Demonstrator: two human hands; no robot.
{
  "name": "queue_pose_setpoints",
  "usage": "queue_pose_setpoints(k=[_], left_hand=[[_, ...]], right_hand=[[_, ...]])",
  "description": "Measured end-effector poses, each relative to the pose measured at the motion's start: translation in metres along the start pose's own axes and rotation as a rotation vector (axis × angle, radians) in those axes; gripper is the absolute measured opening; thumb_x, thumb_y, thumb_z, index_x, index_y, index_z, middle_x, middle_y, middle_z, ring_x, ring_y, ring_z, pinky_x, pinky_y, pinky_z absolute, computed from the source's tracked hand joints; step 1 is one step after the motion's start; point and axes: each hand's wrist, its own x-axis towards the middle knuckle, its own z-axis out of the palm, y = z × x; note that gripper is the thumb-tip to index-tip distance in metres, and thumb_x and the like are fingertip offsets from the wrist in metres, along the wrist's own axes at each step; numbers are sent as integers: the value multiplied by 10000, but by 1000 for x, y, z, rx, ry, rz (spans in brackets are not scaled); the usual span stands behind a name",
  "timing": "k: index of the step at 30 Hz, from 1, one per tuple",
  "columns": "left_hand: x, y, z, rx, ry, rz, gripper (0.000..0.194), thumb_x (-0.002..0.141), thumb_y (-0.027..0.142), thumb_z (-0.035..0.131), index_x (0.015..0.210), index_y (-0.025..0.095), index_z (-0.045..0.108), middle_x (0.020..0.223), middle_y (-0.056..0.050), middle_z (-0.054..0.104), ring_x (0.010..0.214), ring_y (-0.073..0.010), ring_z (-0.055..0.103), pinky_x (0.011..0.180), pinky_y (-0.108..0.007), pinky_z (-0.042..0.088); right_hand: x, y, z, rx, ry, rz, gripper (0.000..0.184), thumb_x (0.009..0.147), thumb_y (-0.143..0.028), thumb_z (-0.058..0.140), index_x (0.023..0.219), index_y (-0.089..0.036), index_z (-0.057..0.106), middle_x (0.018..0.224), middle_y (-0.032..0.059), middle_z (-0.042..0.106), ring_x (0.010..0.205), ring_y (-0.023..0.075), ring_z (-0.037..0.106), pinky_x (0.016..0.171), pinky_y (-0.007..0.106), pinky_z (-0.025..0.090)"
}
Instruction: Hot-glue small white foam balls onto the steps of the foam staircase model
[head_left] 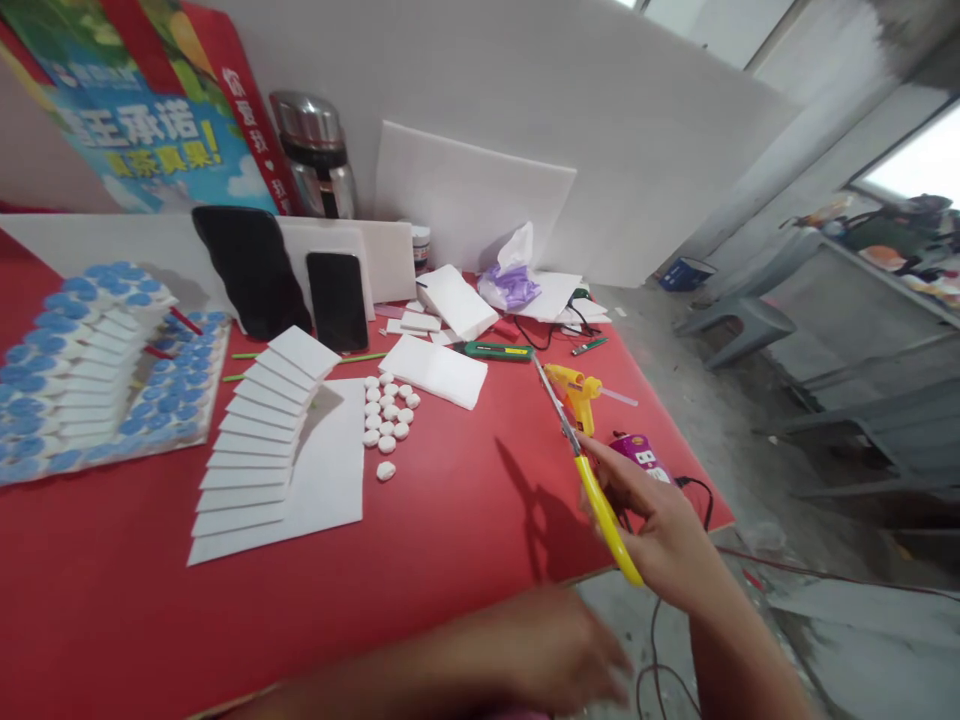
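Note:
Scissors with yellow handles are in my right hand, above the right edge of the red table. Their blades point up and away, close to a yellow glue gun. My left hand is smeared by motion at the table's front edge, and its fingers do not show clearly. Left of centre, a curved stair of white foam pieces stands on a white foam sheet. Beside it lie several small white round pieces. A white foam block lies behind them.
A blue-dotted white stair model stands at the left. Two dark phones lean on foam behind the stair. At the back are a steel flask, a purple tissue pack and a green cutter. A purple power socket sits near the right edge.

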Motion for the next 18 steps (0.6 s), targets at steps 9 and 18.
queue_pose_setpoints(k=[9,18], left_hand=[[-21,64,-89,-1075,1022,-48,315,856,207,833,1158,140,771,1311,-150,758,1192,-218,722,1111,-327,520],[-8,71,-91,-1189,1274,-133,158,846,13,766,982,91,780,1026,-146,836,905,-201,801,797,-257,649]], right_hand=[[5,1,40,-454,134,-222,614,950,-181,575,1555,-210,476,1151,117,754,928,262,766,738,368,624],[8,-3,47,-658,100,-320,671,990,-282,600,1606,-167,361,1018,133,693,916,311,695,771,438,596]])
